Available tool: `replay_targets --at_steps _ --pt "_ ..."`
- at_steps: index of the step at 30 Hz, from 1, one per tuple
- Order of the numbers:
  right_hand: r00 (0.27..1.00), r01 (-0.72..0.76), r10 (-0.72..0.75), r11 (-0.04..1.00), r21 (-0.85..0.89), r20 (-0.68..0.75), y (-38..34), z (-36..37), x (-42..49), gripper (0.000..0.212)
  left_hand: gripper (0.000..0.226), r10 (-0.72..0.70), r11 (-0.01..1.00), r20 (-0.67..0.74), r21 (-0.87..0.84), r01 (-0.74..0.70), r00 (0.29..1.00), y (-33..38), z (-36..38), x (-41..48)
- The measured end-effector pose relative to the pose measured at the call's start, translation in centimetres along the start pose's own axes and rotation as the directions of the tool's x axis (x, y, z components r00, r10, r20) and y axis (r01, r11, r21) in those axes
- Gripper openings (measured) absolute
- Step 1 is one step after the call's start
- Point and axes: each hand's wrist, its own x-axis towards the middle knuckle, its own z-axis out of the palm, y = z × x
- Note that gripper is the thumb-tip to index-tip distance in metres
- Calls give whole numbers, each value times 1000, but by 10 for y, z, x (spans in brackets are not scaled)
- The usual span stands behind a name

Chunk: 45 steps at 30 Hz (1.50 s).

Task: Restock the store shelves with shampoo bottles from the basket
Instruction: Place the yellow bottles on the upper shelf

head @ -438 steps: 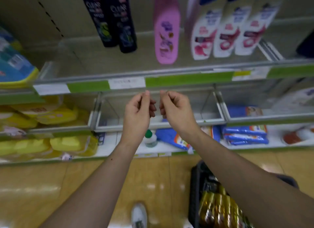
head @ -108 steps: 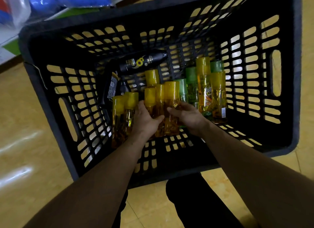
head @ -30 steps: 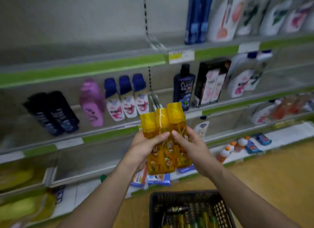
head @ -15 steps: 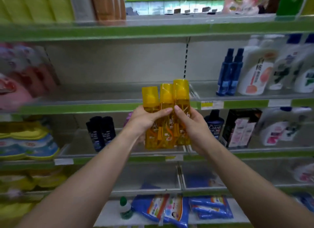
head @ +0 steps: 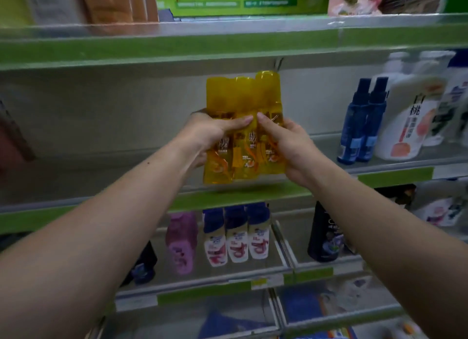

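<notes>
— Green-edged metal shelf [head: 228,198] runs just under three translucent yellow plastic shampoo bottles [head: 243,98]. How's the grip?
— Left hand [head: 212,133] and right hand [head: 288,146] squeeze them side by side, caps up, long axes vertical, in front of the bare shelf space.
— Risk?
— If the squeeze slackens, the middle bottle could slip out.

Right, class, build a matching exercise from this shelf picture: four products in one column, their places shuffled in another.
1 yellow bottles
2 blue spray bottles
3 pink bottle
4 black bottle

A right of the clear divider
B gripped by left hand and right hand
C beside the blue-capped white bottles
D beside the big white bottle

Pairs: 1-B, 2-D, 3-C, 4-A
</notes>
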Motion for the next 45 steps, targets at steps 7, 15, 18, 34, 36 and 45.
replay_targets --at_steps 7,15,18,34,36,45 --pt "997 76 -76 997 21 -3 9 -13 43 52 41 206 976 -111 -44 -211 972 -17 14 40" --pt "995 94 -95 994 61 17 26 -21 57 38 48 347 938 -124 24 -346 930 -38 10 59" --pt "994 108 -108 993 49 0 26 -16 66 36 55 373 928 -87 52 -369 924 -40 4 69" --pt "989 136 -140 986 -101 -38 33 -3 79 48 63 251 956 109 130 -264 962 -56 -31 81" --pt "987 144 -150 984 -103 -51 34 -2 78 49 59 227 965 116 107 -239 967 -62 -27 78" --pt "985 122 -144 970 -209 -94 39 -5 71 63 53 222 969 144 74 -234 964 -65 -28 72"
